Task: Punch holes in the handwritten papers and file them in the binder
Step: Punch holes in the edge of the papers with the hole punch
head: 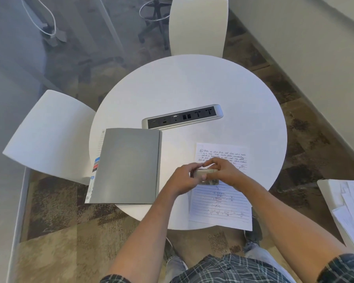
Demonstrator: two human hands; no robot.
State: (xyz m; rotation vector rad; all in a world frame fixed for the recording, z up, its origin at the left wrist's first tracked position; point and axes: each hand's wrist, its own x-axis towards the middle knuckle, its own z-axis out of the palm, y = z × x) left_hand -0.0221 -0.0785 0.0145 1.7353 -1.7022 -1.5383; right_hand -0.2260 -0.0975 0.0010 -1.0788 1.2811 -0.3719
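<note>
A lined handwritten paper [221, 203] lies on the round white table [188, 86], its near edge hanging over the table's front. Over the paper's middle, my left hand [182, 179] and my right hand [223, 170] both grip a small beige hole punch [205, 172], which is mostly hidden by my fingers. To the left lies a grey binder [127, 166], closed, with coloured divider tabs [95, 165] sticking out along its left side.
A power and data socket strip [182, 116] is set into the table behind the binder. White chairs stand at the far side [198, 25] and at the left [49, 133]. A stack of more papers [352, 213] rests on a white surface at the right edge.
</note>
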